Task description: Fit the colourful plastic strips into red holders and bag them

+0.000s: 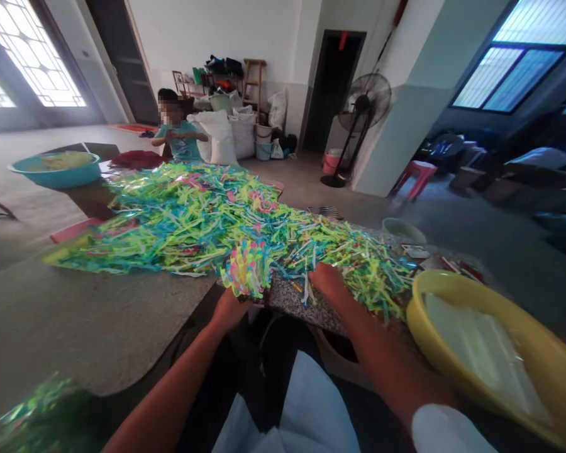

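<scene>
A thick bundle of colourful plastic sticks (248, 269), yellow, green, pink and blue at their tops, stands upright in my left hand (233, 308). My left fingers are wrapped round its lower part. At the near edge of a big pile of similar sticks (207, 214), my right hand (327, 277) has its fingers curled in beside a pale stick (306, 286). Whether those fingers grip that stick is too small to make out. The pile covers most of the speckled stone tabletop (285, 296), and a few loose sticks lie in front of it.
A yellow basin (417, 308) holding clear plastic bags is close on my right. A blue basin (78, 179) stands at the far left. Across the table is another person (183, 148). Behind are white sacks (221, 135), a standing fan (361, 107) and a pink stool (415, 173).
</scene>
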The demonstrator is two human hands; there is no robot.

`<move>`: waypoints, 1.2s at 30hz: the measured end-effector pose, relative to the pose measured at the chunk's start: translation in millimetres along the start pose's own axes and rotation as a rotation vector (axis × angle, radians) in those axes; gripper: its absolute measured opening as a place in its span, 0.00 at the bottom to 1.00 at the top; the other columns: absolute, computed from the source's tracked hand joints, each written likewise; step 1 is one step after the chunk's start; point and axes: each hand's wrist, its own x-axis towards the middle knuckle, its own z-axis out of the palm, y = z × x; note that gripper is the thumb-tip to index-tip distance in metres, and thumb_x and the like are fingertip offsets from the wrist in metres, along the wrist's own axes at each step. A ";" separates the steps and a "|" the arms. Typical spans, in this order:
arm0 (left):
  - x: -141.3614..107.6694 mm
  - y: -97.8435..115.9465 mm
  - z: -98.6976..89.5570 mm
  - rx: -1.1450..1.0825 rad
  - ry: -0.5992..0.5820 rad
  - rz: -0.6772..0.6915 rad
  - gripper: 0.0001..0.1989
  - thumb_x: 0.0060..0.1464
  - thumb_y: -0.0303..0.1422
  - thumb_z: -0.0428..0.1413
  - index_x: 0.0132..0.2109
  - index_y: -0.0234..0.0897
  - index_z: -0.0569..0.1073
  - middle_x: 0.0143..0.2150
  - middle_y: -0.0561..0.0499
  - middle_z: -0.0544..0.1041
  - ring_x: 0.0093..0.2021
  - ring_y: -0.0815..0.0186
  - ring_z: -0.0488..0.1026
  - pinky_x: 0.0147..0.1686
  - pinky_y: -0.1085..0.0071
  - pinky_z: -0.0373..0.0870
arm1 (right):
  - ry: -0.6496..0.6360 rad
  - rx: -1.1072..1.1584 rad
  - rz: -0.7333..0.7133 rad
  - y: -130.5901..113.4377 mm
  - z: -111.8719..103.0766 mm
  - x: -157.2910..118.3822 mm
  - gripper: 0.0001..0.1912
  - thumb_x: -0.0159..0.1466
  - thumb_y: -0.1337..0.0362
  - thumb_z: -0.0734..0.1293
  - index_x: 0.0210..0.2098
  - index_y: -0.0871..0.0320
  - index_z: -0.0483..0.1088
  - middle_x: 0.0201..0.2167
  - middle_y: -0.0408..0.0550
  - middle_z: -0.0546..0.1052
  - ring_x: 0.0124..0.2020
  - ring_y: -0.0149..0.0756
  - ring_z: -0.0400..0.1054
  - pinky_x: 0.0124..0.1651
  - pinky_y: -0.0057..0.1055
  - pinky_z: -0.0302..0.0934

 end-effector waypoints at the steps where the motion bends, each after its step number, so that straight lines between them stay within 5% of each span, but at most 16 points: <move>1: -0.1 -0.2 -0.1 0.001 -0.002 0.000 0.26 0.51 0.30 0.60 0.59 0.41 0.74 0.58 0.46 0.77 0.59 0.53 0.73 0.55 0.65 0.71 | 0.003 0.005 0.016 -0.5 1.9 -1.5 0.18 0.68 0.59 0.63 0.47 0.65 0.76 0.44 0.66 0.80 0.48 0.50 0.75 0.48 0.36 0.63; 8: -0.4 -4.2 1.7 0.003 -0.009 -0.020 0.25 0.52 0.31 0.59 0.58 0.38 0.74 0.55 0.44 0.78 0.55 0.53 0.75 0.52 0.62 0.72 | 0.048 0.045 0.083 4.3 12.8 -9.2 0.24 0.66 0.59 0.64 0.57 0.69 0.70 0.45 0.68 0.79 0.48 0.55 0.75 0.47 0.41 0.65; 13: -1.5 -0.8 -0.2 -0.010 -0.008 -0.034 0.26 0.52 0.30 0.59 0.60 0.39 0.73 0.57 0.44 0.78 0.57 0.53 0.74 0.54 0.62 0.71 | -0.014 0.080 0.079 15.5 13.6 -8.6 0.18 0.66 0.61 0.62 0.45 0.65 0.79 0.44 0.68 0.79 0.48 0.55 0.75 0.47 0.40 0.64; 17: -2.1 -0.9 -0.2 0.010 0.000 -0.047 0.24 0.51 0.29 0.59 0.57 0.38 0.74 0.56 0.44 0.78 0.57 0.53 0.74 0.55 0.62 0.71 | 0.052 0.219 0.083 17.0 4.4 -12.0 0.18 0.68 0.59 0.60 0.39 0.64 0.79 0.39 0.63 0.81 0.43 0.48 0.76 0.43 0.35 0.63; 21: -1.7 -1.3 0.8 -0.018 0.006 -0.021 0.26 0.50 0.29 0.60 0.58 0.39 0.74 0.56 0.45 0.78 0.57 0.53 0.74 0.54 0.63 0.71 | 0.015 0.686 -0.058 -7.1 1.6 -37.9 0.19 0.70 0.54 0.59 0.39 0.59 0.77 0.30 0.49 0.81 0.27 0.35 0.73 0.32 0.28 0.61; 24: -1.3 -1.4 1.6 -0.026 0.004 -0.001 0.26 0.50 0.31 0.61 0.59 0.39 0.74 0.57 0.45 0.78 0.58 0.53 0.74 0.55 0.63 0.71 | -0.078 0.827 -0.178 -38.0 10.8 -63.0 0.17 0.69 0.54 0.61 0.36 0.57 0.76 0.24 0.43 0.79 0.23 0.32 0.71 0.29 0.27 0.59; 29: -1.0 -2.7 4.2 -0.007 0.002 0.014 0.23 0.52 0.33 0.60 0.57 0.38 0.75 0.55 0.44 0.79 0.56 0.54 0.75 0.52 0.64 0.72 | -0.035 0.642 -0.377 -73.3 37.6 -76.5 0.12 0.70 0.58 0.63 0.35 0.57 0.73 0.27 0.44 0.79 0.32 0.35 0.74 0.36 0.28 0.61; 36: -0.2 -0.5 5.1 -0.019 -0.020 0.037 0.20 0.51 0.30 0.59 0.53 0.37 0.77 0.50 0.45 0.81 0.52 0.54 0.77 0.49 0.66 0.72 | 0.031 0.342 -0.436 -76.1 58.7 -68.4 0.12 0.72 0.60 0.62 0.47 0.58 0.72 0.38 0.52 0.80 0.42 0.42 0.74 0.43 0.32 0.60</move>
